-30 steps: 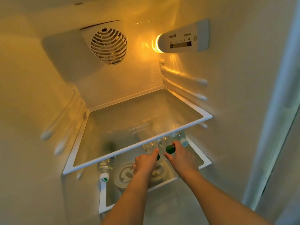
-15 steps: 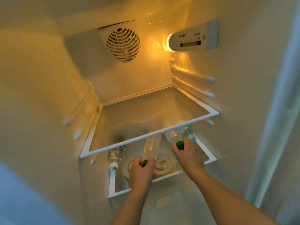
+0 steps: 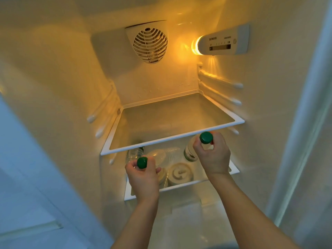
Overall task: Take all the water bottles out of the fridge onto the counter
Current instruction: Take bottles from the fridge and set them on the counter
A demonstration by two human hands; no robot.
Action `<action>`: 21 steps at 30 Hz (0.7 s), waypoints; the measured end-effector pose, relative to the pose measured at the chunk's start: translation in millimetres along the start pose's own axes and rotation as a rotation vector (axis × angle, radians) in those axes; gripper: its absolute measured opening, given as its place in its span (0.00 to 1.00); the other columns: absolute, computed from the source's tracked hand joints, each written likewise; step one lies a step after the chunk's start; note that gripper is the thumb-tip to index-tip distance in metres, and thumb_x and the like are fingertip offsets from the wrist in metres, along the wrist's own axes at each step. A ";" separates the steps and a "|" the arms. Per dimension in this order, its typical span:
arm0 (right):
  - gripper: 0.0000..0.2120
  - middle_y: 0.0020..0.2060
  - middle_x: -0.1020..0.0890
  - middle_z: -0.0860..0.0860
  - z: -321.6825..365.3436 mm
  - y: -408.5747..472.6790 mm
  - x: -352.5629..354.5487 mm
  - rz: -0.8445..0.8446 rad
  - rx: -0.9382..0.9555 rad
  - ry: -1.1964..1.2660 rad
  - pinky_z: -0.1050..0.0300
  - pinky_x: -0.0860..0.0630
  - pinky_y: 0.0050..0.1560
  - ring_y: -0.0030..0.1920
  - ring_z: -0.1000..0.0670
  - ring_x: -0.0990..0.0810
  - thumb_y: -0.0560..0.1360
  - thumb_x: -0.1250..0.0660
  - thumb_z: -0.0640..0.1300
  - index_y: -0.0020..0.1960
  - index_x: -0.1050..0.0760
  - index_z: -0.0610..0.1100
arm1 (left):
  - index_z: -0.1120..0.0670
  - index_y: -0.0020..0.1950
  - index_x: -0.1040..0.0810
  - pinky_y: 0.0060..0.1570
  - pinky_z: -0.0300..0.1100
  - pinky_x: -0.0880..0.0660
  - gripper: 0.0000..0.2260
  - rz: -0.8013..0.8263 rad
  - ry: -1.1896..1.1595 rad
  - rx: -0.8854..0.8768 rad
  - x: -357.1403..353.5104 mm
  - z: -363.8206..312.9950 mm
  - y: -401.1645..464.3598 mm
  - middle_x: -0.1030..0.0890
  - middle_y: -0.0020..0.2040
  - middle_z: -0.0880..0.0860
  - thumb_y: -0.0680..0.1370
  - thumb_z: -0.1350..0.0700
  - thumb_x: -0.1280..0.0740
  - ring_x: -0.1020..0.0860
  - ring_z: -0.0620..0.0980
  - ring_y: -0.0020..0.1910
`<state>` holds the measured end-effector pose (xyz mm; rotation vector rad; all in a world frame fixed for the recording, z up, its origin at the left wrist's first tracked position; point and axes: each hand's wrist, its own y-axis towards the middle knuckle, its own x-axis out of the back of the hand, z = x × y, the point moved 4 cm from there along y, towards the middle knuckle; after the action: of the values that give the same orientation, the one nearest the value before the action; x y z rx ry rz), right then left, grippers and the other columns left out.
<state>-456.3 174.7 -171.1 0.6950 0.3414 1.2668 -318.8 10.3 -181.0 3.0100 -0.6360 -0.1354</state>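
While both hands are inside the fridge, each one holds a water bottle by its neck. The right hand (image 3: 212, 155) has its fingers curled round the neck of a clear bottle (image 3: 191, 151), just under its green cap (image 3: 206, 137). That bottle tilts, with its cap toward the camera and its bottom pointing back under the top glass shelf (image 3: 172, 139). The left hand (image 3: 143, 177) is lower and grips a second clear bottle (image 3: 158, 156) the same way, with its own green top (image 3: 142, 162) poking up between thumb and fingers. Behind the left hand another bottle (image 3: 134, 153) lies on the lower shelf (image 3: 181, 185) (it is blurry through the glass). Between the two hands, two round white containers (image 3: 179, 172) sit on that lower shelf. High above the right hand, a lamp (image 3: 195, 44) glows yellow beside a control panel (image 3: 224, 43). A round fan grille (image 3: 150, 44) is on the back wall.
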 end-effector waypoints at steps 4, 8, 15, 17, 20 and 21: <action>0.15 0.38 0.27 0.52 5.0 -3.0 -0.8 0.033 0.018 0.079 0.68 0.34 0.38 0.38 0.53 0.30 0.68 0.36 0.57 0.46 0.31 0.47 | 0.53 0.62 0.30 0.49 0.44 0.19 0.16 0.019 0.117 -0.246 1.3 -24.6 -4.4 0.19 0.54 0.50 0.78 0.51 0.30 0.18 0.48 0.48; 0.20 0.43 0.28 0.50 5.2 -5.8 -7.3 0.033 -0.016 0.121 0.63 0.29 0.44 0.44 0.50 0.28 0.67 0.32 0.57 0.50 0.33 0.46 | 0.51 0.61 0.28 0.54 0.37 0.22 0.15 0.053 0.200 -0.422 3.5 -36.9 -15.4 0.19 0.54 0.47 0.77 0.50 0.30 0.21 0.42 0.56; 0.14 0.45 0.26 0.45 10.3 -15.9 -14.0 -0.053 0.113 0.065 0.54 0.23 0.46 0.46 0.46 0.25 0.68 0.31 0.50 0.46 0.20 0.40 | 0.47 0.57 0.26 0.49 0.41 0.24 0.13 0.134 0.184 -0.529 -3.7 -34.3 -15.2 0.22 0.48 0.45 0.78 0.42 0.34 0.24 0.48 0.50; 0.12 0.44 0.25 0.46 12.2 -16.0 -16.7 -0.010 0.097 0.120 0.55 0.24 0.47 0.46 0.47 0.24 0.69 0.32 0.48 0.45 0.22 0.39 | 0.49 0.56 0.29 0.46 0.43 0.24 0.16 0.142 0.214 -0.569 -5.3 -32.3 -17.7 0.25 0.47 0.48 0.77 0.38 0.39 0.25 0.50 0.48; 0.11 0.42 0.21 0.48 12.4 -17.1 -19.4 0.082 0.016 0.258 0.54 0.23 0.47 0.45 0.50 0.22 0.70 0.33 0.48 0.46 0.23 0.42 | 0.46 0.53 0.30 0.44 0.35 0.24 0.13 0.167 0.204 -0.542 -10.1 -33.8 -22.0 0.25 0.45 0.43 0.77 0.39 0.38 0.24 0.45 0.47; 0.10 0.42 0.20 0.49 12.2 -18.8 -19.5 0.097 -0.010 0.300 0.54 0.22 0.47 0.45 0.50 0.21 0.70 0.33 0.48 0.46 0.23 0.43 | 0.45 0.52 0.30 0.43 0.32 0.25 0.11 0.164 0.176 -0.498 -11.7 -34.9 -23.3 0.24 0.45 0.42 0.78 0.40 0.35 0.24 0.43 0.47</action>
<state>-440.5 150.1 -176.8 0.5170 0.5511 1.4681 -316.7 37.8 -147.3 2.4506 -0.7038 -0.0154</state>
